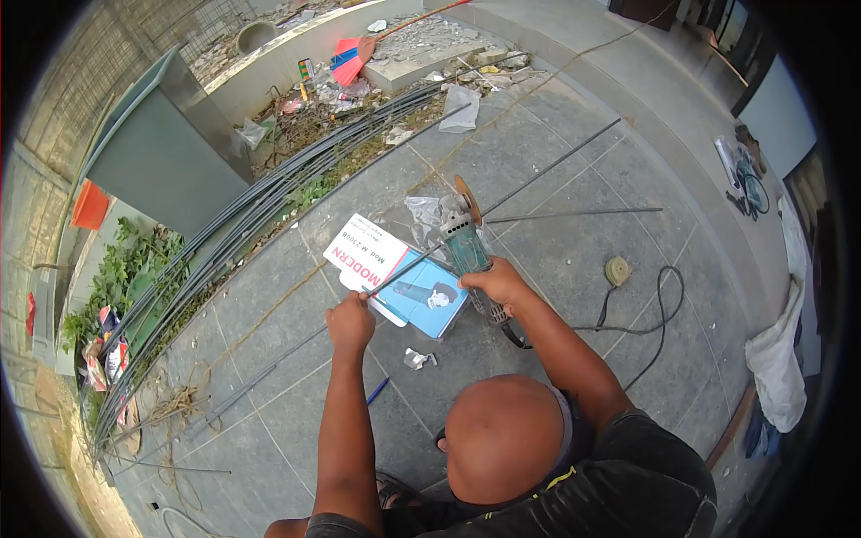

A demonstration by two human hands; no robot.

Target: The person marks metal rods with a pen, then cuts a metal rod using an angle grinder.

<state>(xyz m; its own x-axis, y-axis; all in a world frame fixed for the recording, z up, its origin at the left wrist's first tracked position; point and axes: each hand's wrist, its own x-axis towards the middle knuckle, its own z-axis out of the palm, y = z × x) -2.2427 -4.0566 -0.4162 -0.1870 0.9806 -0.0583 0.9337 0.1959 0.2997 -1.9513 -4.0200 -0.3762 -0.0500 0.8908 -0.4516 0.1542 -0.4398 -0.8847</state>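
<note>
My left hand [350, 320] is closed around a long thin metal rod [563, 160], which runs diagonally across the tiled floor. In my right hand [499, 285] is a green angle grinder [465, 250], held by its body. Its brown disc [467, 200] is close beside the rod; whether they touch I cannot tell. Under the rod, between my hands, lies a blue and white printed cardboard box [431, 302]. A second rod [574, 215] lies to the right of the disc. Crumpled clear plastic [423, 212] sits behind the box.
A bundle of long rods [269, 193] curves along the left, beside a large grey-green bin [170, 148]. The grinder's black cable [628, 331] loops at right near a round yellowish object [617, 271]. A blue pen [378, 391] and tangled string [184, 403] lie on the floor.
</note>
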